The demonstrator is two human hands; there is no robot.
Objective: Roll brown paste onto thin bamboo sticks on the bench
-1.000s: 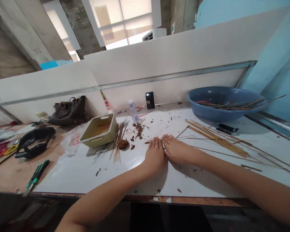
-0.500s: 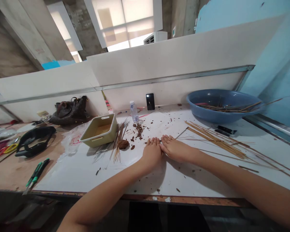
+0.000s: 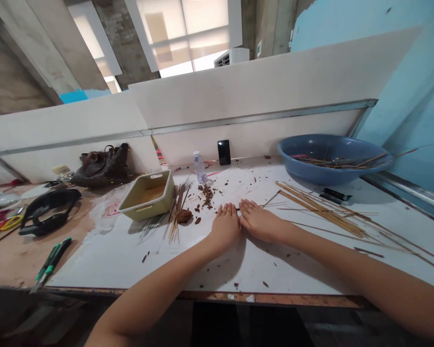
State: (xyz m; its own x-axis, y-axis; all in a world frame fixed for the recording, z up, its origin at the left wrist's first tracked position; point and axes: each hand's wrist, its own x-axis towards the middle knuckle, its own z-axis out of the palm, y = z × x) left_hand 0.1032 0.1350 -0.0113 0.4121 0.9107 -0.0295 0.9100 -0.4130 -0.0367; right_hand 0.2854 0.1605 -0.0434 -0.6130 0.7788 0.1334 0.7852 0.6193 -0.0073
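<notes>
My left hand (image 3: 226,224) lies flat, palm down, fingers stretched out. Beside it my right hand (image 3: 259,220) is flat too, the two touching or nearly so at the thumbs. Both press on a thin stick (image 3: 271,199), whose greyish length sticks out past the right fingers; its dark end shows by the left fingers, and the rest is hidden under the hands. Dark brown crumbs (image 3: 207,195) are scattered beyond the left hand. A brown lump (image 3: 183,216) sits to the left beside a bundle of thin sticks (image 3: 174,222). Right of my hands lie tan sticks (image 3: 321,211).
A green plastic basin (image 3: 146,212) stands at left, a clear bottle (image 3: 199,166) and phone (image 3: 224,153) at the back. The large blue tub (image 3: 332,176) holds long sticks. Further left are a utility knife (image 3: 52,265), a black headband-like object (image 3: 50,224) and a dark bag (image 3: 104,166).
Both hands remain flat on the stick and have barely shifted. The whole view has moved very slightly.
</notes>
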